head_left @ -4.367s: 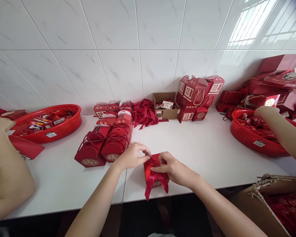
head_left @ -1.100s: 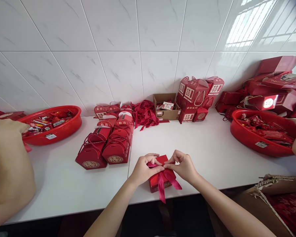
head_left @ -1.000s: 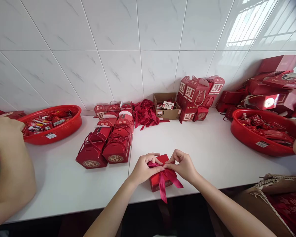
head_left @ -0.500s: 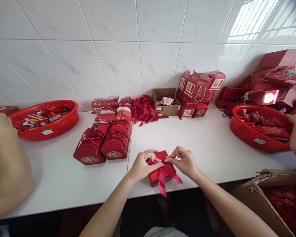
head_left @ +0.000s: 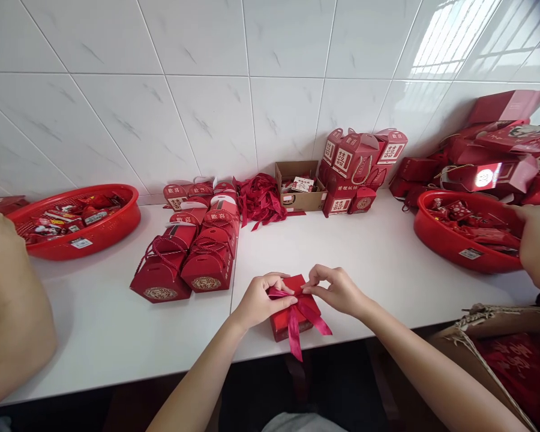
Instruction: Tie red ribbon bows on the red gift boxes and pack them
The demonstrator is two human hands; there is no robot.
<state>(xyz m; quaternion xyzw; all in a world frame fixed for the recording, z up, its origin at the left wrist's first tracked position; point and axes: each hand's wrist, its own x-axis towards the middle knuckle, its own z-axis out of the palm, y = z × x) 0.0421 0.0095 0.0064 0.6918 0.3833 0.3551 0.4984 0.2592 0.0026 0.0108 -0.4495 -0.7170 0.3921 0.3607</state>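
A small red gift box (head_left: pixel 282 320) lies near the front edge of the white table (head_left: pixel 387 264). A dark red ribbon (head_left: pixel 294 329) is tied across its top, and two tails hang down over the front. My left hand (head_left: pixel 257 299) pinches the ribbon's left loop. My right hand (head_left: pixel 336 290) pinches the ribbon on the right side of the knot. Both hands rest on top of the box, fingertips almost meeting.
Finished red handle boxes (head_left: pixel 186 255) lie in rows to the left. A ribbon pile (head_left: pixel 260 200), a cardboard box (head_left: pixel 299 186) and stacked red boxes (head_left: pixel 354 171) stand at the wall. Red baskets (head_left: pixel 78 222) (head_left: pixel 454 246) sit at each side, with other people's arms (head_left: pixel 9 312) (head_left: pixel 537 246).
The box was turned and the ribbon's bow formed since the earliest frame. Over the last second my fingers only shift slightly on the loops. The camera tilts a little.
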